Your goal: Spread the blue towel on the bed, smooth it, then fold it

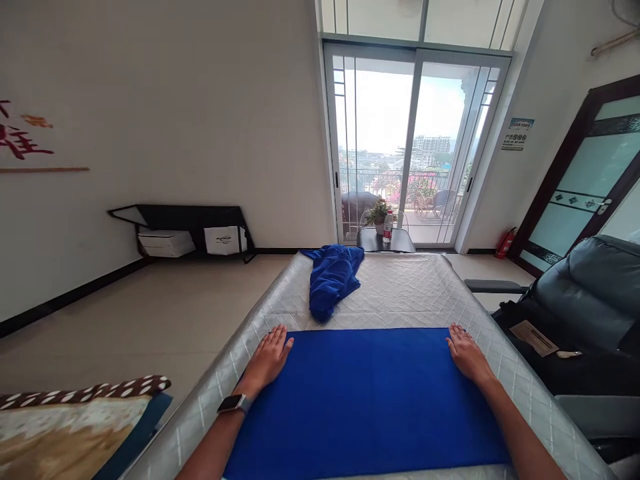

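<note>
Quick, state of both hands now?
Left hand: open, palm down at the far left corner of the flat blue cloth, gripping nothing.
Right hand: open, palm down at its far right corner, gripping nothing.

Sliding door (373, 113): brightest area; daylight enters through its glass, the sky (380, 93) washed out to white.
Buildings (433, 144) beyond the sliding door: pale, hazy, low in contrast.
Wall (215, 120) left of the sliding door: dim grey, in soft shade.
Quilted cover (400, 287) below the sliding door: soft sheen, brighter toward the glass.
Armchair (585, 287) right of the sliding door: dark, faint highlights.
Framed door (575, 180) right of the sliding door: slanted by wide-angle distortion.
</note>
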The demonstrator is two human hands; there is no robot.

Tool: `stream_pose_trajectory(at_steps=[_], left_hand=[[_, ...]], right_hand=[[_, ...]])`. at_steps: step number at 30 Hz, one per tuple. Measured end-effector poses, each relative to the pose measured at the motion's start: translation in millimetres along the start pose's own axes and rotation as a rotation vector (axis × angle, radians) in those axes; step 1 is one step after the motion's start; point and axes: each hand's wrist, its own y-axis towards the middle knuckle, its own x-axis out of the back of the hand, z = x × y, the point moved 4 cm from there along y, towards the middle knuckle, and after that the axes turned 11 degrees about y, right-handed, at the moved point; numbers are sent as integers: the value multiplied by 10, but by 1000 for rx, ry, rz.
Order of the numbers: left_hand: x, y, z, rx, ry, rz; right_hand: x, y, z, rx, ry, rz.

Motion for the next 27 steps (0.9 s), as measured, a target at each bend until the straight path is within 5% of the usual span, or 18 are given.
stream_pose_trajectory(at_steps=[2,8,11,14,27], left_hand=[[72,19,-336,-59,-17,-21],[252,93,-1850,-380,-130,-53],[241,107,-2297,-413,-139,-70],[182,94,-2436,-401,-138,-79],[110,83,-2404,-414,-139,-63]], right_hand=[[-32,0,390,74,15,24],[-246,-23,1867,334,167,177],[-369,-18,2240,355,191,184],[-485,-21,2308,342,191,181],[-542,-30,2242,320,278,183]])
